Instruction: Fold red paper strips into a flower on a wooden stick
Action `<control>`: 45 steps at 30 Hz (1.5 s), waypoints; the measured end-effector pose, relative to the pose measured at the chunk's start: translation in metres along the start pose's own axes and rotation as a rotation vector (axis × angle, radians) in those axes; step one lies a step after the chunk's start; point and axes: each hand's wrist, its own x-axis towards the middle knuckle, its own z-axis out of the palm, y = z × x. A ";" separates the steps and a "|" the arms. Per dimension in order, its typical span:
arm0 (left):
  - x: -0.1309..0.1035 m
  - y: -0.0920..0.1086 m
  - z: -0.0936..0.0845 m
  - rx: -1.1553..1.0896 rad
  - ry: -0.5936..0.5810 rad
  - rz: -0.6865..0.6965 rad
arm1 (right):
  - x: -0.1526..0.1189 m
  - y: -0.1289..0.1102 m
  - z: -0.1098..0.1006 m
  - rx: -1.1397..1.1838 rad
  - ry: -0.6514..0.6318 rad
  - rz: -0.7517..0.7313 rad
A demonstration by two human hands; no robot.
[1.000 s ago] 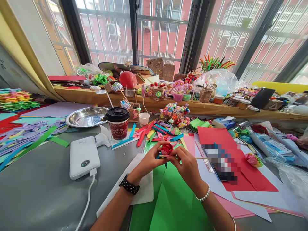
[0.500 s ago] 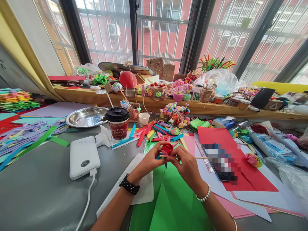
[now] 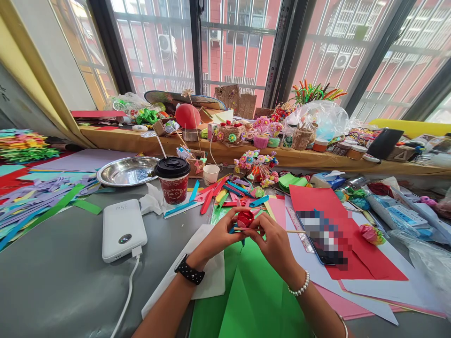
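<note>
A small red folded-paper flower (image 3: 245, 218) is pinched in the fingers of my left hand (image 3: 219, 233), with a bit of blue showing beneath it. My right hand (image 3: 273, 238) grips a thin wooden stick (image 3: 295, 231), whose near end lies across the front of the flower. Its fingertips also meet the flower's right side. Both hands are raised over the green paper sheets (image 3: 253, 291). How the inner petals and the blue part join is hidden by my fingers.
Left of my arms lie a white power bank (image 3: 124, 230) with its cable and a lidded paper cup (image 3: 172, 182). Coloured paper strips (image 3: 211, 193) are scattered ahead. On the right are a phone (image 3: 322, 239), red paper (image 3: 373, 253) and a pink-green paper flower (image 3: 372, 234).
</note>
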 end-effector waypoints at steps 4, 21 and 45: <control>0.000 -0.001 -0.001 -0.002 -0.008 0.003 | 0.000 0.000 0.000 -0.021 0.016 -0.010; 0.001 -0.002 -0.002 0.026 -0.002 0.024 | 0.000 0.000 0.002 -0.047 -0.025 -0.005; 0.004 -0.008 -0.005 -0.029 0.150 0.115 | 0.004 -0.004 -0.027 0.059 0.187 -0.095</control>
